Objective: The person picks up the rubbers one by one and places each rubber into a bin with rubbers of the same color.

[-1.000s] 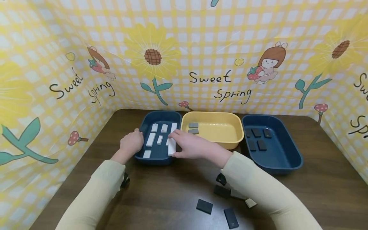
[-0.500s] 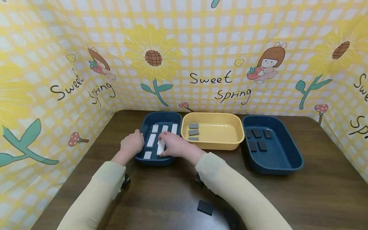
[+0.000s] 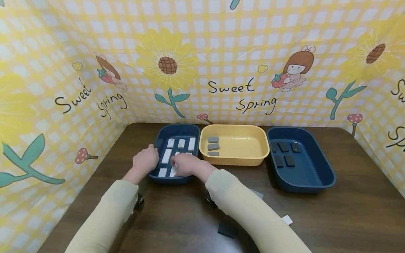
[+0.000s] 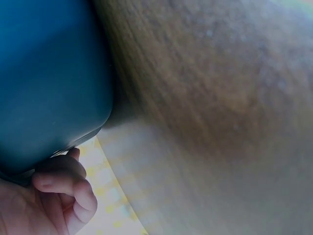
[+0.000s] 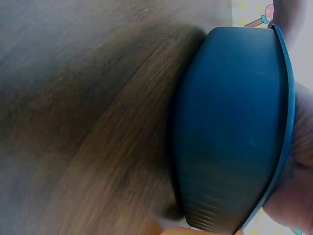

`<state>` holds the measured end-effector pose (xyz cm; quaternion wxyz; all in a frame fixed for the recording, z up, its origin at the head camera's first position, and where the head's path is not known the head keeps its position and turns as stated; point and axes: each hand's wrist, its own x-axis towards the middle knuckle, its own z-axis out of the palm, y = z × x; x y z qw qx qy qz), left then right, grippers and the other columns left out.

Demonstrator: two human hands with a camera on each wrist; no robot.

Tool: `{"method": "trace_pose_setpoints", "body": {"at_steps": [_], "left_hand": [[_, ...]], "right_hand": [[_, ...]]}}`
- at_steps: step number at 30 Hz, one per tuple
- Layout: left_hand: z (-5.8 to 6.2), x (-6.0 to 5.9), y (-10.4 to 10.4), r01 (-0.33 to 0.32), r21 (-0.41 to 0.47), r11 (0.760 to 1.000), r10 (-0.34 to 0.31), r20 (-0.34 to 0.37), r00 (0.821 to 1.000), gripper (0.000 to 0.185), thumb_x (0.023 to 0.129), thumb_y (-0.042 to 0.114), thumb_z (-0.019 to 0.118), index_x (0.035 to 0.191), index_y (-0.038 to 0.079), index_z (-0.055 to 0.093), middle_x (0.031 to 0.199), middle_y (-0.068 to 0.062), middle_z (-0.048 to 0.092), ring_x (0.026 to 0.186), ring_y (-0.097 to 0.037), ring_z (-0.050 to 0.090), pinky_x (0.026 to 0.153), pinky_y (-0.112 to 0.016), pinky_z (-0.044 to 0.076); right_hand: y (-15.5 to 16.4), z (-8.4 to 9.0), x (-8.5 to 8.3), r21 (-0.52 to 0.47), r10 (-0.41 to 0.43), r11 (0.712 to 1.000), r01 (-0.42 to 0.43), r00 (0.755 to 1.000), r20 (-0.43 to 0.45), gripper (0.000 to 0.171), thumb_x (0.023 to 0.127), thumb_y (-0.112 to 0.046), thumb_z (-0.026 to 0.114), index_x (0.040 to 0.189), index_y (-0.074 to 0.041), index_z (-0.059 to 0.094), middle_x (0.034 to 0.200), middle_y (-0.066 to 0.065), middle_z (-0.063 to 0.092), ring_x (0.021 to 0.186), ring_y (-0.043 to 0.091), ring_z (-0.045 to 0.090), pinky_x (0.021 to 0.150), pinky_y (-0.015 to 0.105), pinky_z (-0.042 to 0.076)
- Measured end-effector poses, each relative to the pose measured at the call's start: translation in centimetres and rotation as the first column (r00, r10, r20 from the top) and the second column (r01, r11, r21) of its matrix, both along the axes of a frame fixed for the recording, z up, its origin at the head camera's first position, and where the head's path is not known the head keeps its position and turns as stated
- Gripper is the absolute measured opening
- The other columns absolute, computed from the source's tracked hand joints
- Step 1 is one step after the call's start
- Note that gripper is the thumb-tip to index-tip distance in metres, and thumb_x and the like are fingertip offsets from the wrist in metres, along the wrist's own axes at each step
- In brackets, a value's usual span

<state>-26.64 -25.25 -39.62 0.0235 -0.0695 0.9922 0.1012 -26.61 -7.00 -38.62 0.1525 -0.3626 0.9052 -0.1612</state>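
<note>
Right hand (image 3: pixel 185 165) drawn nearer, three grey blocks (image 3: pixel 213 146), five black blocks (image 3: pixel 284 154)

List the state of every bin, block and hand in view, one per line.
Left blue bin: holds white blocks, gripped at its left rim.
Yellow bin: holds three grey blocks.
Right blue bin: holds five dark blocks.
Left hand: grips the rim.
Right hand: holds a white block inside the bin.

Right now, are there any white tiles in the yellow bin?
No, the yellow bin holds only three grey tiles; the white tiles lie in the left blue bin.
</note>
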Motion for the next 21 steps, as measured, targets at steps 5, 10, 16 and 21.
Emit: {"method": "trace_pose_setpoints", "body": {"at_steps": [5, 10, 16, 21], "left_hand": [[-0.05, 0.02, 0.05, 0.0, 0.002, 1.0, 0.0, -0.012, 1.0, 0.042, 0.105, 0.024, 0.031, 0.12, -0.013, 0.045, 0.092, -0.028, 0.06, 0.079, -0.038, 0.061, 0.07, -0.053, 0.05], [-0.01, 0.1, -0.03, 0.002, 0.002, 1.0, -0.002, -0.019, 1.0, 0.041, 0.105, 0.024, 0.031, 0.119, -0.012, 0.045, 0.09, -0.027, 0.06, 0.077, -0.037, 0.061, 0.069, -0.052, 0.051], [-0.16, 0.12, -0.13, 0.011, 0.004, 1.0, -0.011, -0.022, 1.0, 0.042, 0.105, 0.023, 0.031, 0.118, -0.013, 0.046, 0.089, -0.028, 0.06, 0.076, -0.038, 0.061, 0.067, -0.052, 0.051], [-0.19, 0.03, -0.19, 0.012, 0.002, 1.0, -0.012, -0.027, 1.0, 0.04, 0.105, 0.024, 0.031, 0.114, -0.011, 0.047, 0.085, -0.026, 0.06, 0.073, -0.036, 0.061, 0.065, -0.051, 0.051]], "right_hand": [[-0.23, -0.25, -0.06, 0.026, -0.014, 1.0, 0.014, 1.0, 0.004, 0.027, 0.089, -0.025, 0.072, 0.113, -0.015, 0.065, 0.102, -0.001, 0.065, 0.085, 0.013, 0.056, 0.083, 0.028, 0.048], [-0.48, -0.31, -0.08, 0.051, -0.022, 0.998, 0.023, 1.0, -0.015, 0.024, 0.09, -0.025, 0.071, 0.112, -0.016, 0.066, 0.103, -0.001, 0.065, 0.085, 0.013, 0.055, 0.084, 0.029, 0.047], [-0.65, -0.59, -0.12, 0.066, -0.031, 0.997, 0.033, 0.999, -0.036, 0.023, 0.09, -0.028, 0.071, 0.111, -0.018, 0.066, 0.102, -0.003, 0.065, 0.085, 0.013, 0.055, 0.083, 0.03, 0.047], [-0.55, -0.59, 0.02, 0.062, -0.034, 0.997, 0.038, 0.998, -0.059, 0.026, 0.088, -0.037, 0.071, 0.107, -0.02, 0.067, 0.098, -0.005, 0.065, 0.083, 0.012, 0.055, 0.081, 0.03, 0.047]]}}
